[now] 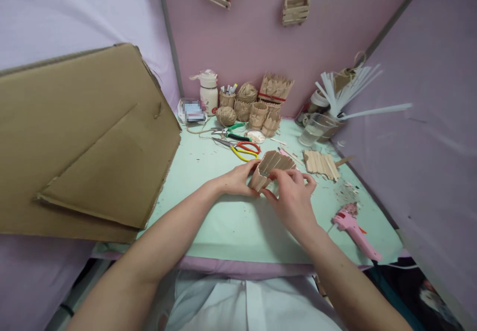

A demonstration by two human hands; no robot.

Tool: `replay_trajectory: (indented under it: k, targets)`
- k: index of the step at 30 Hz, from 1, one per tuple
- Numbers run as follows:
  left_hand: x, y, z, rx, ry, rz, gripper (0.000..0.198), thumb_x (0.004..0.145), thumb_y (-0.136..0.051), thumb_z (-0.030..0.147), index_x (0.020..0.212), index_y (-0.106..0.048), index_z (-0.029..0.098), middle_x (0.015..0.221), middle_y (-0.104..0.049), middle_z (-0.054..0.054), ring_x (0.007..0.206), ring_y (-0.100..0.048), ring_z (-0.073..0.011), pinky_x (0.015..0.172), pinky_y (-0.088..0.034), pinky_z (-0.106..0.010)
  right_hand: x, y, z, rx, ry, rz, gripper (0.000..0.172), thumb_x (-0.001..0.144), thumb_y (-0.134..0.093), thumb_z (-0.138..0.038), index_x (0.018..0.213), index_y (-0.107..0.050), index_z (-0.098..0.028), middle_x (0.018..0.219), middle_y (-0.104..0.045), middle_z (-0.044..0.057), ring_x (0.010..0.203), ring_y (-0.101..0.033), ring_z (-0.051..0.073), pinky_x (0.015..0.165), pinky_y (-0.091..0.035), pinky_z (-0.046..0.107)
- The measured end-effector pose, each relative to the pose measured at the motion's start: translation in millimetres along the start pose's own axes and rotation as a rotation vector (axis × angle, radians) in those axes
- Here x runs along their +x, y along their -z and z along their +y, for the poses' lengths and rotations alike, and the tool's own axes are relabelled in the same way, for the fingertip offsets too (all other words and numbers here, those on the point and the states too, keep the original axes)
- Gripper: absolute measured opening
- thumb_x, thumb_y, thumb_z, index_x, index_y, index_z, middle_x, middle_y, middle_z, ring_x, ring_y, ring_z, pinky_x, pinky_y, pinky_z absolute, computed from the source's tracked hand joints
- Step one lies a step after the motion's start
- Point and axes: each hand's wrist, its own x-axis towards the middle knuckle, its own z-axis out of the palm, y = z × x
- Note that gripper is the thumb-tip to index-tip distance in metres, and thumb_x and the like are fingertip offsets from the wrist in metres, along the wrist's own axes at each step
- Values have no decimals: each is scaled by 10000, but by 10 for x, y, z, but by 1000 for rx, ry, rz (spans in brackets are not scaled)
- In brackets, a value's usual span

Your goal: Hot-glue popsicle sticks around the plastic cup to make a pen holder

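Note:
A cup made of flat wooden sticks [278, 161] is tilted above the front half of the table, its open top facing up and toward me. My left hand [239, 178] is closed around its left side, thumb near the rim and fingers below. At the near right side, my right hand [292, 194] pinches the cup's wall with bent fingers. Part of the near wall is hidden behind those fingers. Just beyond the cup lie red-and-yellow-handled scissors [244, 149].
A pink glue gun [356, 231] lies at the right, near wood scraps [348, 189] and a flat panel of sticks [321, 165]. Farther back are green-handled pliers [234, 133], a twine ball [226, 116], a white bottle [208, 92] and a clear cup [315, 129]. Large cardboard [85, 137] stands left.

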Motion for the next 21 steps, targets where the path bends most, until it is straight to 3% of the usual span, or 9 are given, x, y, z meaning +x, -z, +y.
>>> replay_trajectory:
  k: [5,12,21]
  targets:
    - [4,5,18,26,9,10,914,567,-835,246,1381,-427,170,1358,-571,-119,1236,-556,-305,1018,-457,-387,52,29,0,-10,36,-37,84,858,-655,-142,859,-598,-204,780,-722,24,915,-576,240,915,-223,413]
    - [-8,4,-3,-15,-4,3,982,590,-834,293,1442,-362,168,1401,-549,-143,1282,-531,-310,1046,-445,-398,82,56,-35,-12,27,-99,94,857,-630,-110,825,-608,-196,739,-728,7,889,-551,225,923,-199,420]
    - [-13,8,54,18,27,17,922,565,-827,259,1394,-427,190,1352,-582,-114,1224,-569,-305,1010,-471,-401,94,58,-58,-25,5,-113,188,870,-593,-125,706,-540,-200,653,-669,2,850,-544,212,915,-209,411]
